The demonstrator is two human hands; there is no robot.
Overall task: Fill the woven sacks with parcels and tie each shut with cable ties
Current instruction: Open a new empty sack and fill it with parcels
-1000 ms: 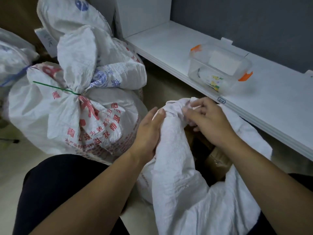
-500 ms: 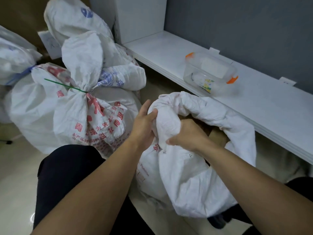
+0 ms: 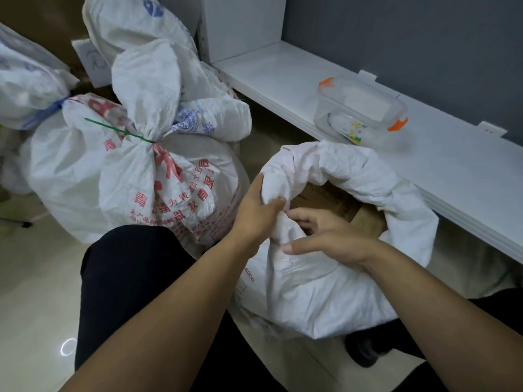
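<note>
An open white woven sack point(image 3: 317, 281) stands between my knees, its mouth spread wide. Brown cardboard parcels point(image 3: 336, 205) show inside it. My left hand point(image 3: 256, 210) grips the gathered near-left rim of the sack. My right hand point(image 3: 322, 239) lies at the near rim, thumb outside on the fabric and fingers reaching inside the mouth, not closed on anything that I can see. To the left sits a full sack with red print point(image 3: 135, 182), tied shut with a green cable tie point(image 3: 119, 131).
More filled white sacks point(image 3: 25, 89) are piled at the left and behind. A low white shelf point(image 3: 458, 176) runs along the grey wall on the right, carrying a clear plastic box with orange clips point(image 3: 359, 114). Pale floor point(image 3: 36, 292) lies at my left.
The sack's mouth has opened out from a bunched neck, and the parcels now show. My right hand came down from the top of the neck to the near rim.
</note>
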